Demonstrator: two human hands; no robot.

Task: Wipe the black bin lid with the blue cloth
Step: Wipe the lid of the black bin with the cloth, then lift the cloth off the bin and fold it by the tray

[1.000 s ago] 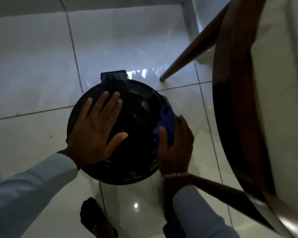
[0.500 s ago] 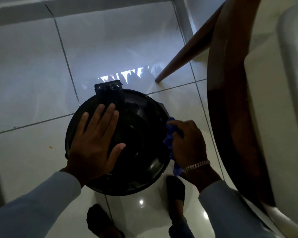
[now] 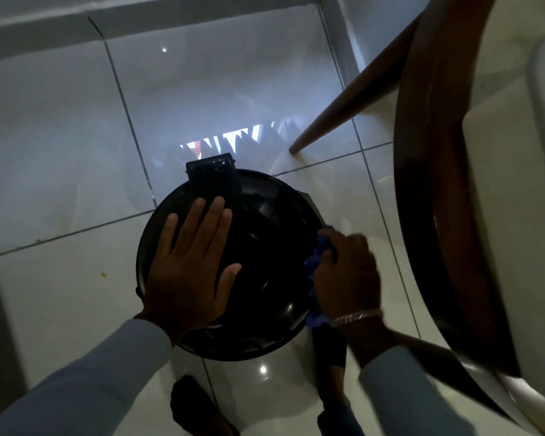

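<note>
The left hand (image 3: 188, 269) lies flat on the black bin lid (image 3: 265, 247), palm down, its fingers (image 3: 216, 221) spread and straight, the tips reaching up to the hinge block (image 3: 213, 177) at the far edge of the lid. The thumb points off toward the lid's middle. This hand grips nothing; it presses open on the surface. A pale sleeve (image 3: 85, 385) runs from its wrist down to the lower left corner.

The right hand (image 3: 346, 275) sits at the lid's right rim, knuckles up, its fingers curled tight around the blue cloth (image 3: 315, 269). The cloth is bunched between the hand and the rim, touching the lid's edge, with a bit of it hanging out below the palm. A silvery chain bracelet (image 3: 356, 316) circles the wrist, and the hand is slightly blurred.

The round, glossy lid rests on its bin, which stands on a floor (image 3: 60, 136) of large pale tiles with dark grout lines; the tiles mirror a bright window. A small yellowish speck (image 3: 103, 274) lies on the tile left of the bin. To the right stands a chair (image 3: 428, 215) with a dark wooden frame and a slanting leg, just beside the right hand. Dark shoes (image 3: 195, 404) show below the bin.
</note>
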